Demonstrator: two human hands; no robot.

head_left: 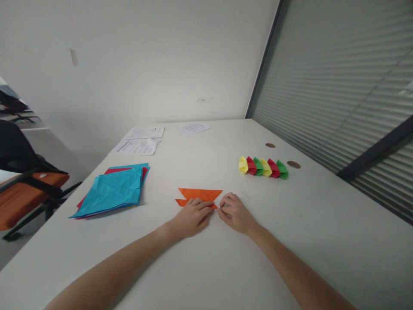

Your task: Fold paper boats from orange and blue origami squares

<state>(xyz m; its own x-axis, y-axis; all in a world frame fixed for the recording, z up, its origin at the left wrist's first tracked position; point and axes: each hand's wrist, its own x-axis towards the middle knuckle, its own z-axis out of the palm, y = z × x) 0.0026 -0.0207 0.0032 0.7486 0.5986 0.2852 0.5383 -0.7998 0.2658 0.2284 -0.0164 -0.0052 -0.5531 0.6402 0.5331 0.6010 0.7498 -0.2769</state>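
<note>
A folded sheet of orange origami paper [200, 194] lies on the white table in front of me, with pointed flaps sticking out on its left side. My left hand [193, 217] rests over its near edge, fingers bent and holding it down against the tabletop. At the paper's lower right corner, my right hand [237, 213] is closed, thumb and index finger pinching the tip. My left palm hides part of the near flap.
To the left lies a stack of coloured paper [112, 189], a creased blue sheet on top. A row of folded yellow, red and green paper pieces [263, 167] sits at the right. Printed sheets [138, 146] lie farther back. Round holes [293, 164] pierce the table near the blinds.
</note>
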